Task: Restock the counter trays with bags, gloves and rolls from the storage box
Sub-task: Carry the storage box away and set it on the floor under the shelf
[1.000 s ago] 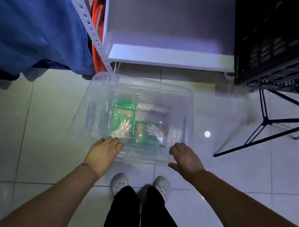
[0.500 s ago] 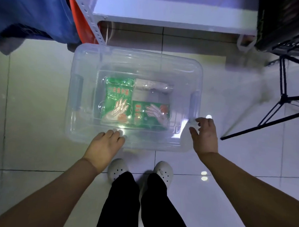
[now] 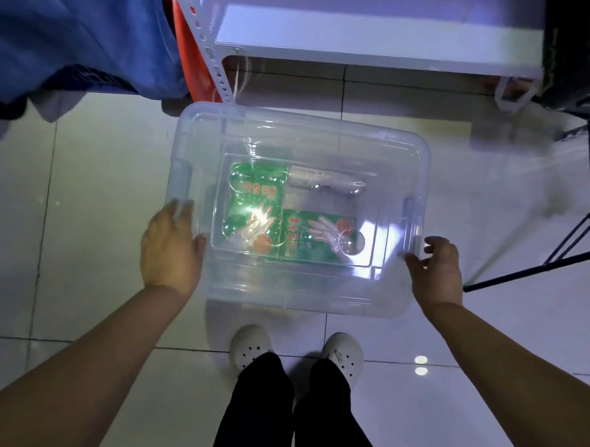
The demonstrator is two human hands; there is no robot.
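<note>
You had the storage box on the floor between your hands: left hand spread flat against its left side, right hand loosely bent, thumb touching its near right corner (gripping nothing). Green glove packs lay inside.

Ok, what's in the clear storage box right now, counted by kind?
Green plastic glove packets: 2
White wrapped roll: 1
Total: 3, all seen through the lid of the clear plastic storage box.
</note>
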